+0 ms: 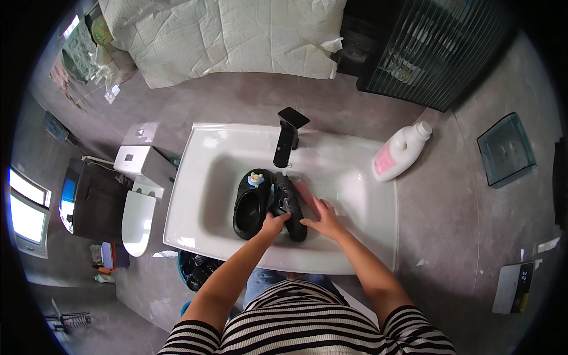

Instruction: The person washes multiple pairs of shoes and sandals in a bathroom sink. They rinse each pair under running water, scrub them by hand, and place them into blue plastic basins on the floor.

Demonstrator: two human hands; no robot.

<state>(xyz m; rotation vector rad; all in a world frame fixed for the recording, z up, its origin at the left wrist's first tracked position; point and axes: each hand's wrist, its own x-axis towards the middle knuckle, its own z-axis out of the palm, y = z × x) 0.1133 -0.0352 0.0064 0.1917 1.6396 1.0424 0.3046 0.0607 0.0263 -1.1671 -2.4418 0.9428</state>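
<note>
Two black clogs lie in a white washbasin (177,225). The left clog (244,195) sits upright, its opening facing up, with a small blue and yellow figure charm (255,179) on the toe. Beside it, the other clog (289,198) is tipped on its side beneath the tap. My left hand (274,225) is closed on this tipped clog, near its strap. At its right side my right hand (325,221) has its fingers on a long pinkish thing (306,196), partly hidden, kind unclear. The right thumb reaches toward the clog's edge.
A black tap (287,139) rises behind the clogs. A white bottle with a pink label (402,152) stands at the basin's right rim. The toilet (141,219) is to the left, a blue-rimmed tub (183,272) below the basin, and a ribbed dark cabinet (435,50) far right.
</note>
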